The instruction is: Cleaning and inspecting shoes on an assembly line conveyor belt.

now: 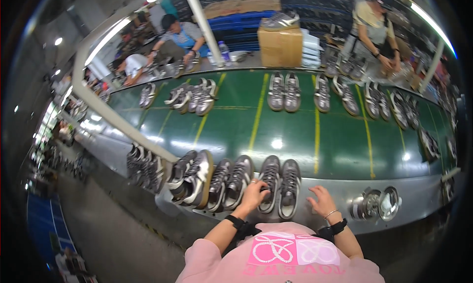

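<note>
The hands were apart. The left hand (253, 197) was at the near left side of a grey shoe (269, 177), thumb and fingers bent by its opening; whether it gripped the shoe could not be told. The right hand (322, 202) held nothing, its fingers spread over the tabletop (419, 198), to the right of the shoe's mate (289, 187). This pair stood side by side, soles down, at the metal tabletop's far edge, toes toward the green belt (229, 135).

Just left of the left hand stood another pair (237, 182), toes also toward the belt. Beyond it, a tilted shoe (199, 178) showed its pale side and tan sole, and more shoes (145, 167) crowded past the white post (123, 128). On the right of the tabletop lay two shiny metal dishes (389, 204), touching or nearly so.

Across the belt, marked with yellow lines, more pairs (284, 92) stood along the far side. Behind them were a carton (281, 47) with a shoe on top, a bottle (224, 54) and co-workers (186, 35) bent over their work.
</note>
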Available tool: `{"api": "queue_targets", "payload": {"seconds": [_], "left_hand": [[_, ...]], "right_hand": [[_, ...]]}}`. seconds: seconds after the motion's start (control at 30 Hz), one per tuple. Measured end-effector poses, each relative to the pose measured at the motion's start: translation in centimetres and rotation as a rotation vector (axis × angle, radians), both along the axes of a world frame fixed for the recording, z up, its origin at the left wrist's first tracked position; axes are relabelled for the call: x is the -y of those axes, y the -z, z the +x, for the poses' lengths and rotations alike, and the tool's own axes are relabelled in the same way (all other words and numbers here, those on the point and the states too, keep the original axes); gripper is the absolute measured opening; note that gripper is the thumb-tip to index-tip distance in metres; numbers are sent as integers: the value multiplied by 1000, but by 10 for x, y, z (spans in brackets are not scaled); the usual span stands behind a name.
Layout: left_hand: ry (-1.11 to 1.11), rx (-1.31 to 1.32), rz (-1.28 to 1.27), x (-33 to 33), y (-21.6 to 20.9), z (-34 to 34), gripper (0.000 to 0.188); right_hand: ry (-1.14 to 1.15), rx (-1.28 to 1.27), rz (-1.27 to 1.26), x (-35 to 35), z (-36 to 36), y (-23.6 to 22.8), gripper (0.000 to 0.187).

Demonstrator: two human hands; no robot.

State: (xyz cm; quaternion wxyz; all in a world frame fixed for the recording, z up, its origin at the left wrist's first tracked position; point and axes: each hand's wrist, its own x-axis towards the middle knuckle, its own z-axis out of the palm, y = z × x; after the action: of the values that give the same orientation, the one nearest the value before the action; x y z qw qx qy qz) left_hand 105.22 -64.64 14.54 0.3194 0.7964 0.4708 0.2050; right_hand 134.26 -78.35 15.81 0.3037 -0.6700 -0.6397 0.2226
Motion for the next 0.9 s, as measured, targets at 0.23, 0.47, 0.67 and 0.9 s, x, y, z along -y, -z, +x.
{"api": "queue_targets", "payload": {"seconds": [0.23,0.47,0.67,0.9], "left_hand": [[-35,-29,-55,13,8,-4,21],[129,-137,105,35,-20,4,19],[231,-335,16,62,-7,5,39],[290,-483,132,65,7,14,55]], "right_hand": [[-71,-47,-24,-40,-57,16,54],[-133,-39,157,-39,-59,-3,37],[-237,-64,191,-44,-60,-11,23],[-248,-87,106,-32,-50,-3,26]]}}
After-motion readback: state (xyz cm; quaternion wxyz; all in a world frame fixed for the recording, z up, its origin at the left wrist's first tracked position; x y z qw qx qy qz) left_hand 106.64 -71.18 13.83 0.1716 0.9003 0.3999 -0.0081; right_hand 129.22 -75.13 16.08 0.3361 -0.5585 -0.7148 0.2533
